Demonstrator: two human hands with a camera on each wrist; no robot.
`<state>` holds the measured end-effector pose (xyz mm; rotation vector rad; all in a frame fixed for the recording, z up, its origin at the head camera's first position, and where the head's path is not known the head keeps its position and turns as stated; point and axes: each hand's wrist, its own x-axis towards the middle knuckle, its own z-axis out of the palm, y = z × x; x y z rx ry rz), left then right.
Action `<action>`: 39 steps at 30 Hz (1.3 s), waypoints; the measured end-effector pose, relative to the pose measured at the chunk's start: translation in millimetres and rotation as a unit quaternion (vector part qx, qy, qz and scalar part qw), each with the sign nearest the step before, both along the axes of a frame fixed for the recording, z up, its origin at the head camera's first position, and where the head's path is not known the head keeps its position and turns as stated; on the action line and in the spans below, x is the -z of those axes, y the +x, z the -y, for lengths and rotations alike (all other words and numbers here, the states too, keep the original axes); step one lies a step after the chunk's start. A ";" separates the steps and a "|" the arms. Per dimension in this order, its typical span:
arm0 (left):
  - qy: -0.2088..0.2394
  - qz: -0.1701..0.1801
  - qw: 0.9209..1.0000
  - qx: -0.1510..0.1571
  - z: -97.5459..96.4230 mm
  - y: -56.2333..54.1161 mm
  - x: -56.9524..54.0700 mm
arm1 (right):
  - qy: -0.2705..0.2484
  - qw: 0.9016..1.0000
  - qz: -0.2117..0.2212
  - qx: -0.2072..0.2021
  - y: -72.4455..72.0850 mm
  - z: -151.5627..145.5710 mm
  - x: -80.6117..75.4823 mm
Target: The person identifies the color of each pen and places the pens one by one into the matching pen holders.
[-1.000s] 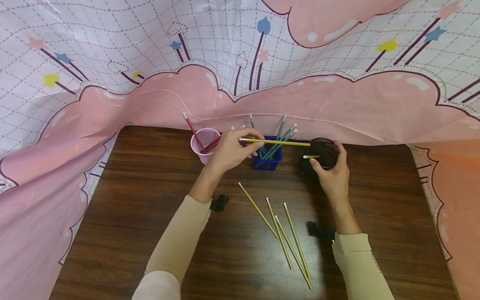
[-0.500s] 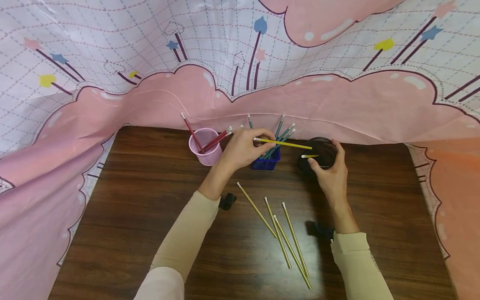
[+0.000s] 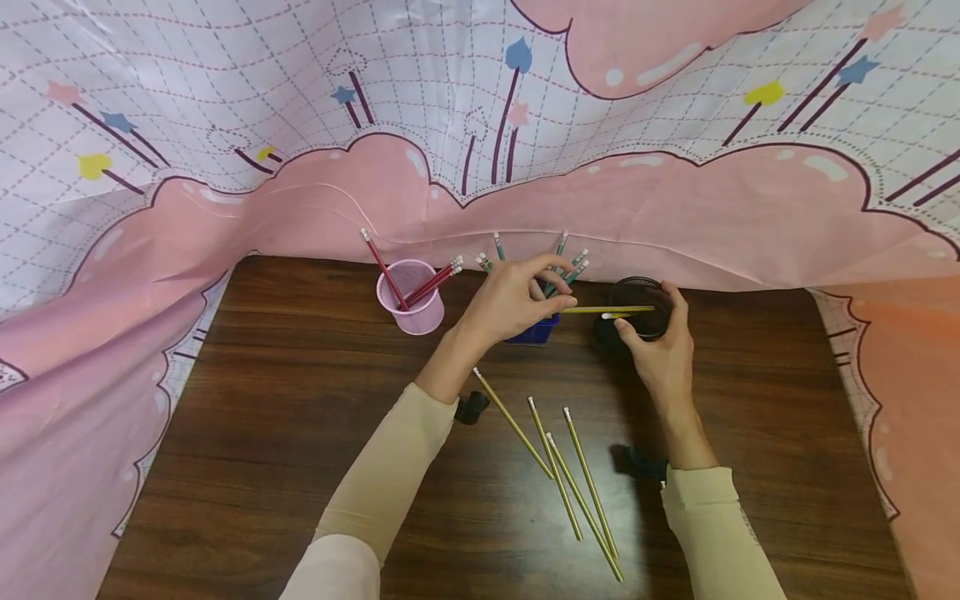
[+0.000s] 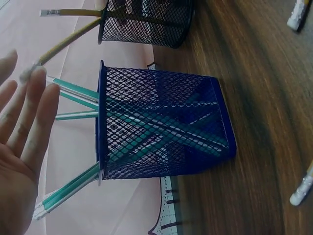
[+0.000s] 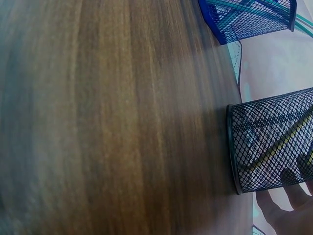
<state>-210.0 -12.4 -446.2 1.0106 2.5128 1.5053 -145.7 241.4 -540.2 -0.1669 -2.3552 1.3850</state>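
My left hand (image 3: 513,300) pinches a yellow pencil (image 3: 600,310) near its eraser end. In the left wrist view this pencil (image 4: 71,43) slants into the mouth of a black mesh pen cup (image 4: 146,24). My right hand (image 3: 663,350) grips that round cup (image 5: 269,147) at its rim and side. A second yellow pencil (image 4: 76,12) leans in it, eraser outward. Below the left hand stands a blue square mesh pen holder (image 4: 156,127) with several green pencils (image 4: 73,188), partly hidden by the hand in the head view.
A pink mesh cup (image 3: 420,317) with several red pencils (image 3: 386,271) stands at the back left. Several yellow pencils (image 3: 513,423) lie on the wooden table (image 3: 262,467) in front of the hands. A patterned cloth (image 3: 637,208) hangs behind the table.
My left hand has moved right and slightly down, bringing the pencil's far end over and into the black cup. My right hand has kept its grip on the cup.
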 end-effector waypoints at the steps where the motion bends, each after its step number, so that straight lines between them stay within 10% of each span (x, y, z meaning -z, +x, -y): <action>1: 0.003 0.000 1.000 -0.001 0.4 0.4 0.3 | -0.001 1.000 0.000 -0.001 -0.3 0.0 0.2; 20: 0.039 0.014 0.999 -0.002 -1.0 6.3 2.9 | -0.001 1.000 0.006 -0.003 1.3 0.0 -1.2; 30: 0.130 0.084 0.988 0.010 -14.4 7.8 -1.2 | -0.001 1.000 0.003 0.000 0.0 0.4 -0.2; 39: 0.141 0.062 0.988 -0.004 -10.1 9.3 1.6 | -0.001 1.000 0.009 0.006 -0.8 1.1 -1.0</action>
